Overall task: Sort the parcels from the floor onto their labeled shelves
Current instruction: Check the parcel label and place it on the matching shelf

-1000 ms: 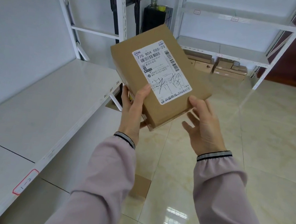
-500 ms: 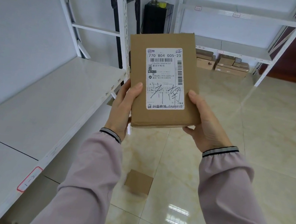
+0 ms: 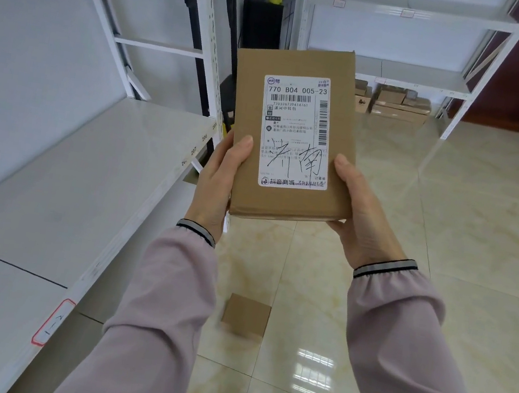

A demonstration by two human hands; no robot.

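Both hands, left [image 3: 216,186] and right [image 3: 361,218], are raised ahead on outstretched arms, thumbs up, fingers curled in grip.

You see a brown parcel [image 3: 294,134] with a white, black-printed label [image 3: 295,131], pale pink sleeves [image 3: 399,335] with grey-and-black striped cuffs, white shelves [image 3: 70,168], and a cream marbled floor [image 3: 449,224].
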